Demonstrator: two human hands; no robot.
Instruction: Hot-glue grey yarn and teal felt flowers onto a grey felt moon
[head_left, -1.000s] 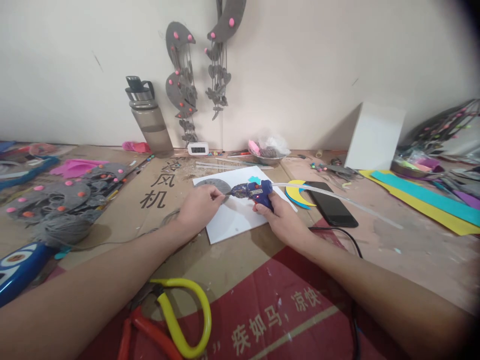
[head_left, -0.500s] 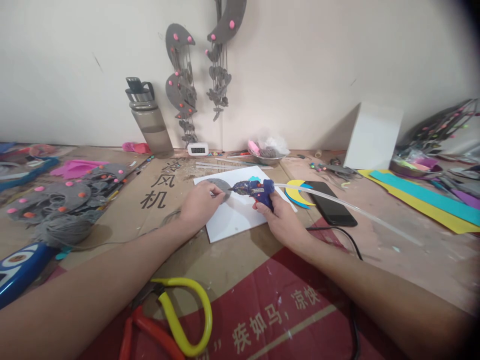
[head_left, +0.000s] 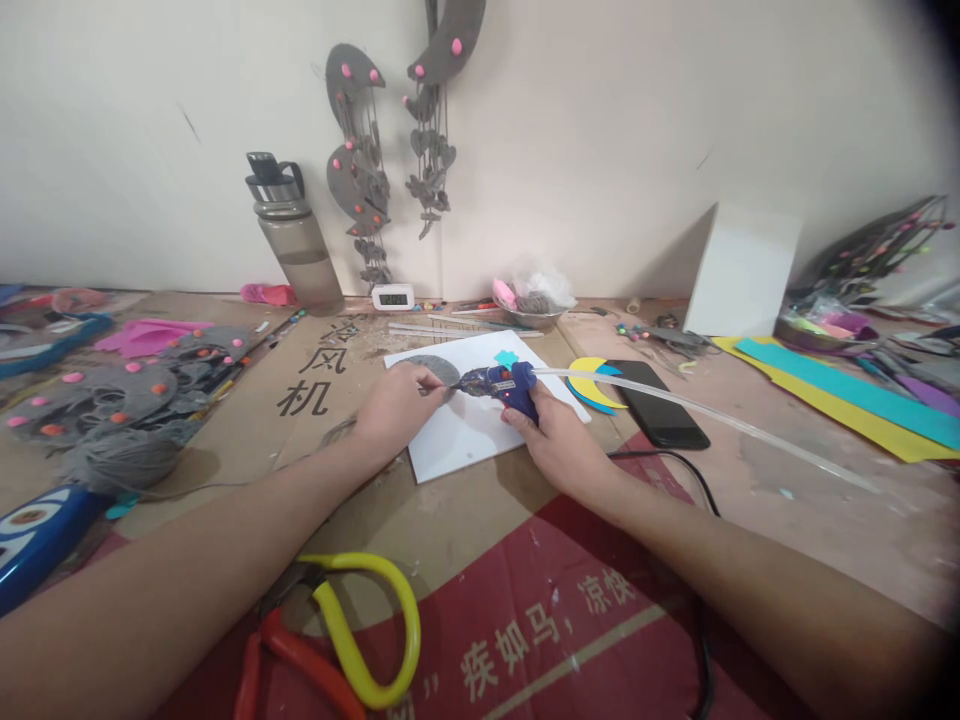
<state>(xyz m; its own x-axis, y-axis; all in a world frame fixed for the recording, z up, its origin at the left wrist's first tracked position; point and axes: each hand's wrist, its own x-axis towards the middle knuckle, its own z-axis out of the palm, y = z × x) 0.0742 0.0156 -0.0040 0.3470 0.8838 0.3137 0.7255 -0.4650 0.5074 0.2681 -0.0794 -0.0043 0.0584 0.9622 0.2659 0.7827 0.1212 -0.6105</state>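
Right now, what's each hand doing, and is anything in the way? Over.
Right hand gripping glue gun. Left hand over grey disc, nozzle near left fingertips. Scissors nearer camera, clear of white board.

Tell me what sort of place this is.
Probably a craft workspace, though whether at home or in a workshop I can't tell. The right hand grips a blue glue gun, gray yarn lies balled nearby, and gray crescent ornaments hang against the wall.
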